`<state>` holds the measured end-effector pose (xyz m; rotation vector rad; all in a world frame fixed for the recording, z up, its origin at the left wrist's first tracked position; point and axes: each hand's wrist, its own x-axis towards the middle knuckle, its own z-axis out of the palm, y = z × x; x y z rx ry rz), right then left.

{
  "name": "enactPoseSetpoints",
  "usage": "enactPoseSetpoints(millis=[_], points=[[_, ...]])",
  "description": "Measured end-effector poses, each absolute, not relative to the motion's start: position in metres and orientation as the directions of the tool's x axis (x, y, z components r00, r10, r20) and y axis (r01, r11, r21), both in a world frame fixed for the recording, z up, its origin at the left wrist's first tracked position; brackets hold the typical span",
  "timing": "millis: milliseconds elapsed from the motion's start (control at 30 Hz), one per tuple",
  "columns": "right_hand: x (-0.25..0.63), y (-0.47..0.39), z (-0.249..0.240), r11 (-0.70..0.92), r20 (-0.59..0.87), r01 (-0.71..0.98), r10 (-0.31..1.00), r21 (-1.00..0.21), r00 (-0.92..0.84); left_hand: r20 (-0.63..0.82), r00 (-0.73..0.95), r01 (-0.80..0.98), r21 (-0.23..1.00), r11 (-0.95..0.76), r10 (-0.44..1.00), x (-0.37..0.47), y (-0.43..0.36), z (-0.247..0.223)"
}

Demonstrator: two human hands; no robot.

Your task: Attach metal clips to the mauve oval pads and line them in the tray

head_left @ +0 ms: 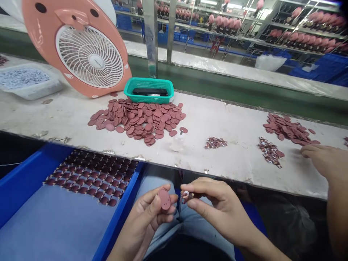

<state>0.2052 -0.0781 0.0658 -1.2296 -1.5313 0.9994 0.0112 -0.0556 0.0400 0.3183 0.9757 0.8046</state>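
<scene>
Between the thumb and fingers of my left hand (152,214) is a flat reddish-brown oval disc (164,199) with small holes near its lower end. My right hand (214,204) pinches a small shiny figure-like piece (186,196), brown and white, just right of the disc. A narrow gap separates the two pieces. Both hands are above my lap, below the table's front edge. On the table (195,112) lie a large pile of the same oval discs (141,117) and a small heap of the shiny pieces (215,142).
A blue bin (108,232) at left holds rows of assembled brown pieces (89,174). Behind the pile stand a green basket (149,98) and an orange fan (92,54). A white tub (27,81) is at far left. At right, another person's hand (318,156) is near more discs (289,128).
</scene>
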Motion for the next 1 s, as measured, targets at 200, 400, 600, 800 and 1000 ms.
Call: enactPoseSetpoints(millis=[200, 400, 600, 800, 1000], points=[[0.19, -0.065, 0.066, 0.124, 0.107, 0.139, 0.986, -0.983, -0.126, -0.544, 0.388, -0.432, 0.606, 0.668, 0.744, 0.006, -0.057, 0.034], [0.187, -0.061, 0.059, 0.025, 0.016, 0.082, 0.994, -0.996, -0.108, -0.549, 0.418, -0.417, 0.592, 0.69, 0.724, 0.002, -0.056, 0.029], [0.186, -0.063, 0.064, 0.105, 0.07, 0.268, 0.988, -0.958, -0.135, -0.563, 0.435, -0.413, 0.569, 0.711, 0.703, 0.0, -0.052, 0.028], [0.189, -0.059, 0.07, 0.174, 0.099, 0.346, 0.97, -0.922, -0.224, -0.593, 0.405, -0.424, 0.553, 0.717, 0.696, 0.004, -0.052, 0.033], [0.19, -0.057, 0.074, 0.224, 0.111, 0.412, 0.954, -0.883, -0.279, -0.613, 0.401, -0.42, 0.537, 0.731, 0.681, 0.004, -0.053, 0.033]])
